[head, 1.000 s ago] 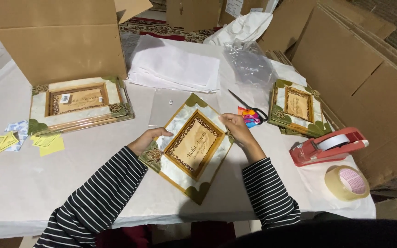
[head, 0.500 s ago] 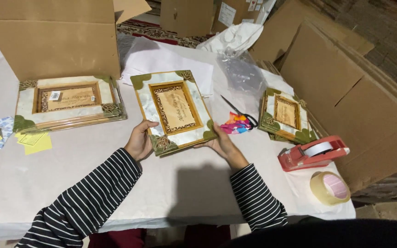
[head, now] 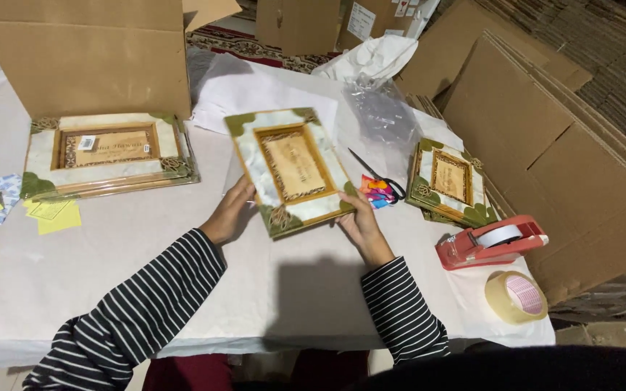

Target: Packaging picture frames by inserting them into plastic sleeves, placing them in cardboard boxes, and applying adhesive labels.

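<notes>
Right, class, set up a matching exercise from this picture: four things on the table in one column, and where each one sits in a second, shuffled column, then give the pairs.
Things
1. held frame
2. tape dispenser
3. tape roll
4. yellow notes

Places
A. flat on the table at its near right corner
B. far left of the table, below the frame lying by the big box
C. between the left hand and right hand, tilted up
D. right side, just above the tape roll, red

Pairs: 1-C, 2-D, 3-A, 4-B
</notes>
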